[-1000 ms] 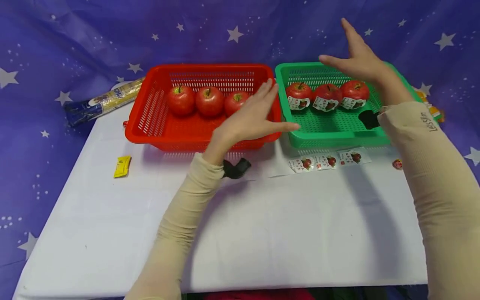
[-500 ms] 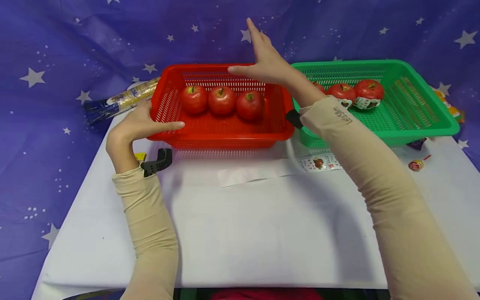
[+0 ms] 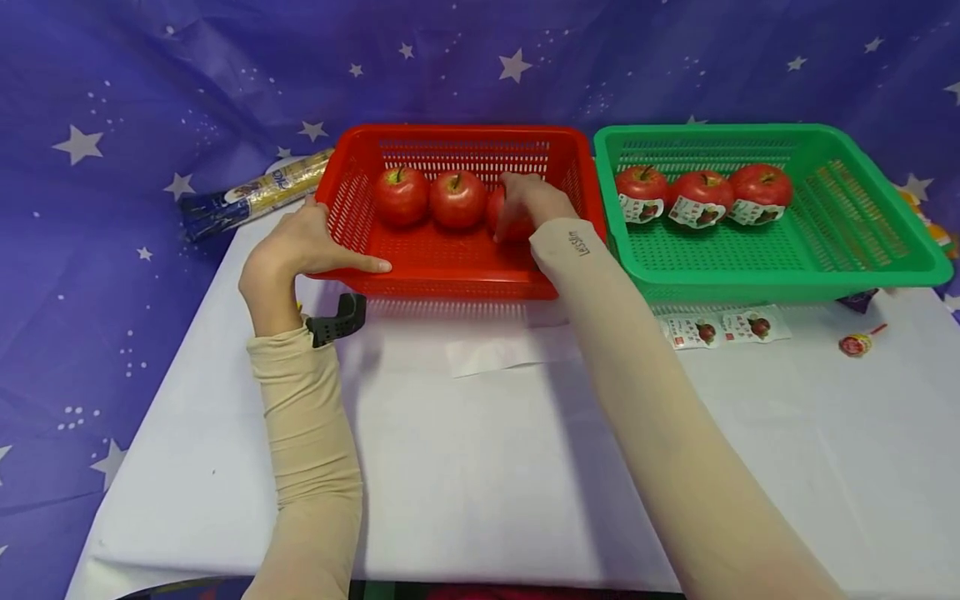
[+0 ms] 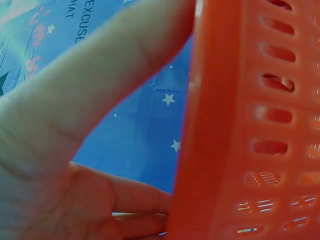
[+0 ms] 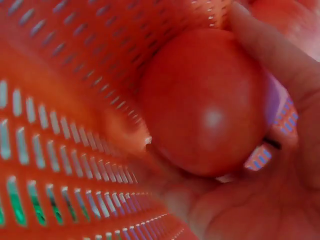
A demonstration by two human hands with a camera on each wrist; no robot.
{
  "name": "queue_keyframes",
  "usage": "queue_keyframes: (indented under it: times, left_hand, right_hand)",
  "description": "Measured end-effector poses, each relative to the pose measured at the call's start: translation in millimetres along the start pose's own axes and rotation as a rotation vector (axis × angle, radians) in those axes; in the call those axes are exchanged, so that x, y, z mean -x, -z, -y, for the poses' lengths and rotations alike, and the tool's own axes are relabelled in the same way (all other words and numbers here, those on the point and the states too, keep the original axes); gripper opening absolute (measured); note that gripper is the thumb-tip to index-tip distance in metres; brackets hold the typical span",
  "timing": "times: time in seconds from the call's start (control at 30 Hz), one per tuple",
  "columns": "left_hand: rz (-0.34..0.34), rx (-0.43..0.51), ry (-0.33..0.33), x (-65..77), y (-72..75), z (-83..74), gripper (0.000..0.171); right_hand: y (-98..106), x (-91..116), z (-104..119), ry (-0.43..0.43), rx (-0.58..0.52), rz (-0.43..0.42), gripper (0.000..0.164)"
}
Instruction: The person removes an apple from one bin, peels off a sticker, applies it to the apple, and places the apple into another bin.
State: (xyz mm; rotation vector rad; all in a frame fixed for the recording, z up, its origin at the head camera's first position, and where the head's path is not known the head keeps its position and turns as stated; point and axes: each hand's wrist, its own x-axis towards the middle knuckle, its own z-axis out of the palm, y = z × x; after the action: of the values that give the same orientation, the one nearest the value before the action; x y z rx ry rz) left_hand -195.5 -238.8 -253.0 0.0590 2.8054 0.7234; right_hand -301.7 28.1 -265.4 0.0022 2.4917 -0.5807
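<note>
In the head view my left hand [image 3: 292,250] holds the red basket [image 3: 450,285] at its front left corner, thumb stretched along the front rim. The left wrist view shows its fingertips hidden behind the basket's rim [image 4: 207,120]. My right hand [image 3: 534,204] reaches into the right end of this basket. It grips the rightmost red apple [image 5: 205,105], with thumb and fingers on opposite sides of it. Beside that one sit two more apples, a left apple [image 3: 401,197] and a middle apple [image 3: 457,200], both without labels showing.
Right of the red basket stands a green basket [image 3: 787,287] with three labelled apples [image 3: 701,198]. Apple stickers [image 3: 723,327] lie before it, near a lollipop [image 3: 855,344]. A noodle packet [image 3: 255,196] lies at the back left. White backing paper [image 3: 487,357] lies in front.
My left hand moved left from over the red basket to its left corner. The right hand swung left from above the green basket, then down onto the rightmost apple. The view shifted.
</note>
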Motion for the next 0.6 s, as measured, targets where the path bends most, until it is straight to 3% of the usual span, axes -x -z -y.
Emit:
queue_keyframes:
  times: [0.07, 0.23, 0.4, 0.5, 0.6]
  left_hand:
    - [0.006, 0.000, -0.002, 0.2, -0.7, -2.5, 0.101]
    - [0.011, -0.013, -0.006, -0.9, -2.4, -4.8, 0.107]
    - [-0.006, -0.033, -0.004, -1.8, -3.5, -1.9, 0.104]
    - [-0.003, -0.028, 0.006, -1.9, -4.5, -0.3, 0.106]
    - [0.011, -0.020, 0.016, -1.7, -5.8, 1.6, 0.111]
  right_hand:
    - [0, 2, -5, 0.005, 0.088, -0.020, 0.101]
    - [8, 6, -10, 0.068, 0.128, -0.007, 0.098]
    - [29, 20, -6, 0.201, 0.200, -0.053, 0.097]
    - [40, 39, -9, 0.336, 0.151, -0.142, 0.087]
    - [41, 71, -18, 0.461, 0.059, -0.249, 0.082]
